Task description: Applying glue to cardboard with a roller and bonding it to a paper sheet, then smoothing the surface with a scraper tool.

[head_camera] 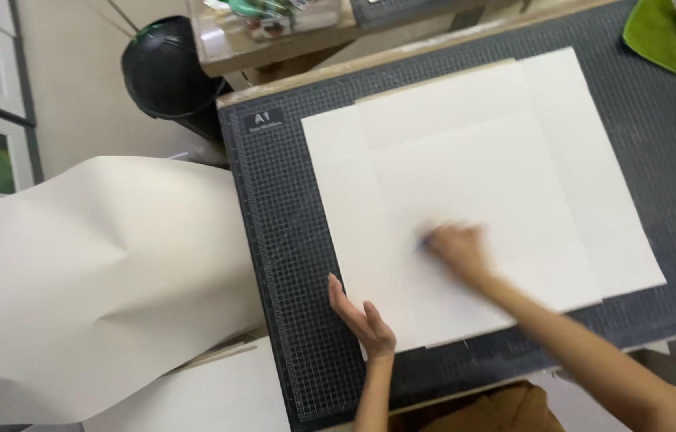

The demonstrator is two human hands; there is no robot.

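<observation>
Head view looks down on a dark gridded cutting mat (274, 240), and everything else is placed from it. White paper sheets (482, 184), overlapping one another, lie flat across the middle of the mat. The left hand (364, 316) rests at the near left edge of the sheets, fingers stretched out flat and together, pressing down on the paper and holding nothing. The right hand (458, 250) is over the middle of the sheets, blurred by motion; something small and bluish (424, 238) shows at its fingertips, but I cannot tell what it is or how tightly the fingers close on it. The step in hand looks like rubbing or marking the top sheet while the other hand pins it. A next stroke would call for steady pressure from the left palm so the sheets do not slide on the mat. Off the mat's left edge a large curled sheet of cream paper (90, 280) hangs over the floor; beyond its far left corner stands a black bin (166, 72); at its far right corner lies a green cloth (666, 36).
</observation>
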